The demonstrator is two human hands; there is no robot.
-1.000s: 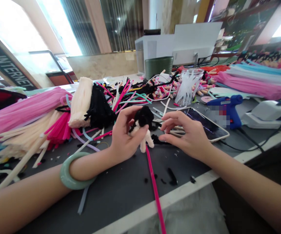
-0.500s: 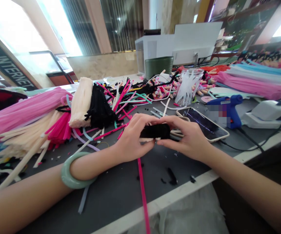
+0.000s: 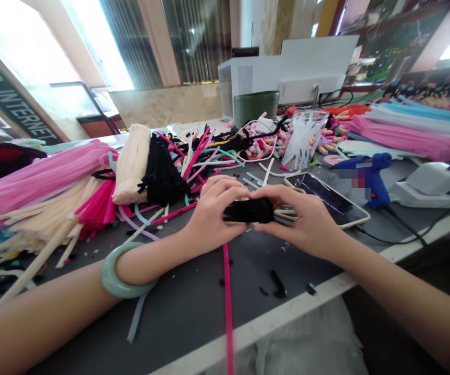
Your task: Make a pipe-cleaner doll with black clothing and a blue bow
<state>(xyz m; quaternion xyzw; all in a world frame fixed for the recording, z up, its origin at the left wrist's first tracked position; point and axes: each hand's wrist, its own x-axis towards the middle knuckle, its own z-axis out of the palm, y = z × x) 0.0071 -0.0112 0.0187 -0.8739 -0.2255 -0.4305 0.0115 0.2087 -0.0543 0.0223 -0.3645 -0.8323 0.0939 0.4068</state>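
Between my two hands is a black fuzzy piece (image 3: 248,210), a short dark roll with a little pale material along its underside. My left hand (image 3: 213,211), with a pale green bangle (image 3: 111,273) on its wrist, grips the piece's left end between thumb and fingers. At the other end, my right hand (image 3: 305,221) pinches it the same way. A hot pink pipe cleaner (image 3: 228,297) runs from below my left hand toward the table's front edge and past it; whether it joins the black piece is hidden.
Bundles of pink (image 3: 45,169), cream (image 3: 133,164) and black pipe cleaners (image 3: 164,172) lie on the left. A phone (image 3: 326,198), a blue glue gun (image 3: 377,177) and a white power strip (image 3: 432,192) with cables are on the right. Behind stands a clear cup (image 3: 304,138).
Both hands keep hold of the black piece, which is turned very slightly, with less pale material showing beneath it. The pink pipe cleaner's lower end has swung slightly left.
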